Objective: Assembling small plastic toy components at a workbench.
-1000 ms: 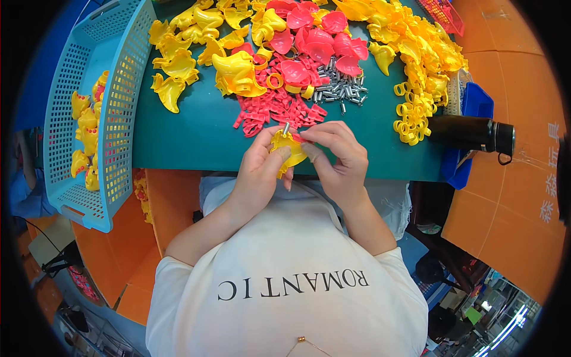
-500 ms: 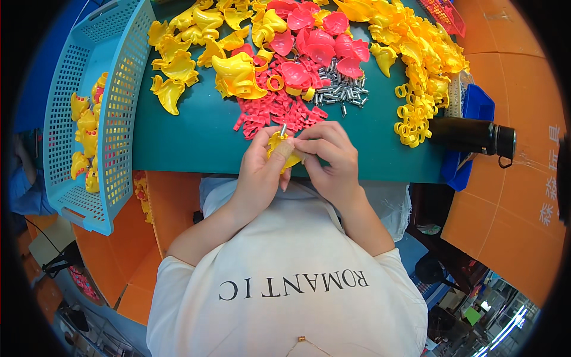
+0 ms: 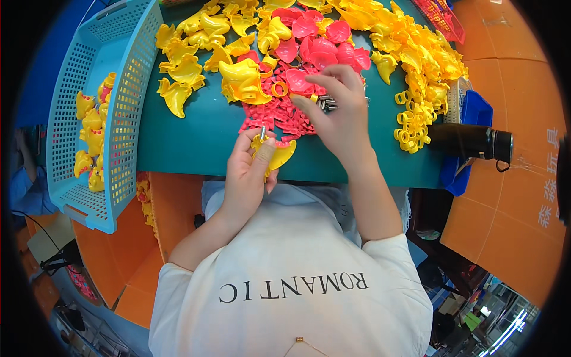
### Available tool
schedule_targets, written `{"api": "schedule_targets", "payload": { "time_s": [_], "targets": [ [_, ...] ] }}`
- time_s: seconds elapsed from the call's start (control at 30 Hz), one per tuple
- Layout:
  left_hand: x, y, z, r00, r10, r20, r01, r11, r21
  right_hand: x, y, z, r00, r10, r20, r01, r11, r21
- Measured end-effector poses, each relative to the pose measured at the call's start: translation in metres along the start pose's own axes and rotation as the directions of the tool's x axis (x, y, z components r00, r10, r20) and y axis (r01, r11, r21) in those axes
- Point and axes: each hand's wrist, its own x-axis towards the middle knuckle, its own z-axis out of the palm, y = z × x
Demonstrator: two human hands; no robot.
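Across the middle of the frame, a dark green flat tabletop [image 3: 196, 137] is bounded at upper left by a light-blue perforated plastic basket [image 3: 119, 131] and at right by a black cylindrical bottle [image 3: 458, 140]. Room for movement is offered by green surface between basket and left hand [image 3: 247, 166], and between right wrist and bottle; the near edge is crossed by both forearms. The right hand [image 3: 342, 113] is held over the upper centre, thumb and forefinger apart, nothing visibly gripped. By it the heap of small pink plastic pieces [image 3: 267, 114] and the partly hidden silver metal cylinders [image 3: 327, 103] are more nearly reached. To its lower left, a yellow curved plastic shell [image 3: 281, 157] is pinched in the left hand, its rounded edge turned rightward. At its upper-left end, one silver metal cylinder [image 3: 263, 132] is stood lengthwise, nearly vertical in the frame.
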Motion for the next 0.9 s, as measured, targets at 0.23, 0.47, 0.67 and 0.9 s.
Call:
{"api": "schedule_targets", "payload": {
  "time_s": [0.23, 0.47, 0.67, 0.9],
  "targets": [
    [0.004, 0.023, 0.003, 0.990, -0.069, 0.119, 0.095, 0.969, -0.227, 0.000, 0.020, 0.023, 0.986, 0.143, 0.085, -0.143, 0.990, -0.008],
    [0.011, 0.018, 0.006, 0.997, 0.003, 0.072, 0.017, 0.961, -0.275, 0.013, 0.010, 0.035, 0.998, -0.005, 0.061, 0.020, 0.969, -0.247],
    [0.011, 0.022, 0.009, 0.997, 0.033, 0.070, -0.016, 0.973, -0.231, 0.023, 0.013, 0.023, 0.965, -0.025, 0.262, 0.129, 0.912, -0.390],
    [0.014, 0.024, 0.016, 0.996, 0.066, 0.062, -0.043, 0.947, -0.319, 0.027, 0.023, 0.021, 0.991, -0.039, 0.129, 0.054, 0.991, -0.118]
  ]
}}
